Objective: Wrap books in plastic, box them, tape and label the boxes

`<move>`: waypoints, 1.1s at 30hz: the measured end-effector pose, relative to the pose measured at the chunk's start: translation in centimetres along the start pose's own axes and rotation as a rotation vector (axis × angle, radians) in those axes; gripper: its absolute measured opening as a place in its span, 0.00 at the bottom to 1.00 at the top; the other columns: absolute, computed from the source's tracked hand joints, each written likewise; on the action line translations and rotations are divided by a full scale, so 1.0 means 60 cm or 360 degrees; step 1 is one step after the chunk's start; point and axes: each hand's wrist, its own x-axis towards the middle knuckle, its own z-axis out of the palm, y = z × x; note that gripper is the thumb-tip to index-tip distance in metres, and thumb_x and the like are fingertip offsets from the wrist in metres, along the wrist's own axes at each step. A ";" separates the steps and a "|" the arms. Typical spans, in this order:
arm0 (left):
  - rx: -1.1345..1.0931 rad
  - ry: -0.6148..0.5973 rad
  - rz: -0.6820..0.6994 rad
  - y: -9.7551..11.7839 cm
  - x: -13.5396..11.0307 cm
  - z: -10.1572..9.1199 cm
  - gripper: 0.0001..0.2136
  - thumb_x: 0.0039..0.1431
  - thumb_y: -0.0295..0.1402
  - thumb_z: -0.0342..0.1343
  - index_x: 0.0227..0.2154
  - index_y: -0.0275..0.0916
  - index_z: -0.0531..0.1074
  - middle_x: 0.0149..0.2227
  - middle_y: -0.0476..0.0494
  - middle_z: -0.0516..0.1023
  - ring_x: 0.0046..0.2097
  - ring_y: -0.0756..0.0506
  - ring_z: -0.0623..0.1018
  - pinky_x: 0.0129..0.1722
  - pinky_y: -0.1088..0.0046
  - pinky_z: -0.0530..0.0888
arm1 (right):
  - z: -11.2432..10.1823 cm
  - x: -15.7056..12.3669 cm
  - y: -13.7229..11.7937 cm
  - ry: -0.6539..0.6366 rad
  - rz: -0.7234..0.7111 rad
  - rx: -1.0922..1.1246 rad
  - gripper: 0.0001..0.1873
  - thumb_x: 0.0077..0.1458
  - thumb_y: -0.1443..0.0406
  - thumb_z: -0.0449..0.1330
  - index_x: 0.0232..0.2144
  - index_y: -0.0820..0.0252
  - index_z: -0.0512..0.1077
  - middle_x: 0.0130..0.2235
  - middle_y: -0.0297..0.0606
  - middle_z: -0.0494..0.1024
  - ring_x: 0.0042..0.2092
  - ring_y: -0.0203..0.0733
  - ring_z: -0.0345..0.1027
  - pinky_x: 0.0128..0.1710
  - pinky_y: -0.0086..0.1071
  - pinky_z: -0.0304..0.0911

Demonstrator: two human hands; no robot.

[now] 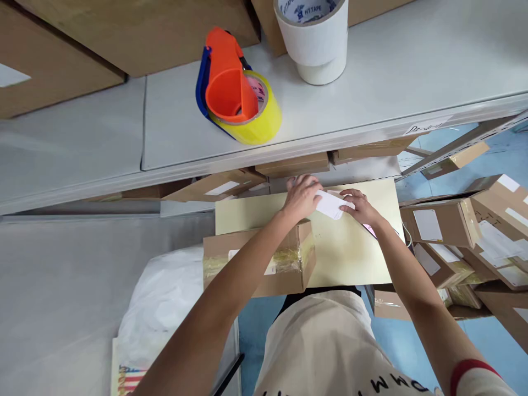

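A white paper label (330, 205) is stretched between my two hands above the pale yellow tabletop (350, 253). My left hand (304, 193) pinches its left end. At the other end, the fingers of my right hand (358, 205) grip the label too. Under my left forearm lies a taped cardboard box (284, 261) with white stickers, partly covered by the arm. A phone-like thing with a pink, lit-looking face (370, 230) shows beside my right wrist, mostly hidden by it.
On the grey shelf (391, 66) stand an orange tape dispenser (231, 82) with yellow tape and stacked white tape rolls (315, 44). Labelled cardboard boxes (439, 223) are piled at right. A white plastic bag (165, 302) lies at left.
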 end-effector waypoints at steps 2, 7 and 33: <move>0.0022 -0.0001 0.0179 0.020 -0.003 0.009 0.10 0.60 0.31 0.57 0.42 0.45 0.80 0.57 0.41 0.75 0.63 0.34 0.65 0.64 0.44 0.50 | -0.002 0.003 -0.006 -0.0013 -0.0055 -0.0009 0.14 0.62 0.53 0.58 0.42 0.52 0.78 0.55 0.45 0.74 0.58 0.56 0.65 0.56 0.54 0.60; -0.0033 -0.0247 0.0232 0.044 0.003 0.025 0.14 0.65 0.30 0.49 0.30 0.45 0.80 0.38 0.45 0.82 0.52 0.39 0.73 0.62 0.42 0.45 | -0.008 -0.001 -0.019 -0.0051 -0.0086 -0.0044 0.13 0.62 0.54 0.58 0.42 0.50 0.78 0.56 0.45 0.74 0.58 0.56 0.65 0.55 0.54 0.60; -0.0432 0.0115 -0.0548 -0.022 0.022 -0.026 0.07 0.61 0.33 0.58 0.30 0.42 0.80 0.37 0.44 0.84 0.46 0.38 0.78 0.54 0.55 0.61 | -0.014 -0.046 -0.005 0.0256 0.0074 -0.0049 0.32 0.55 0.50 0.61 0.59 0.54 0.68 0.65 0.52 0.64 0.65 0.63 0.56 0.58 0.60 0.57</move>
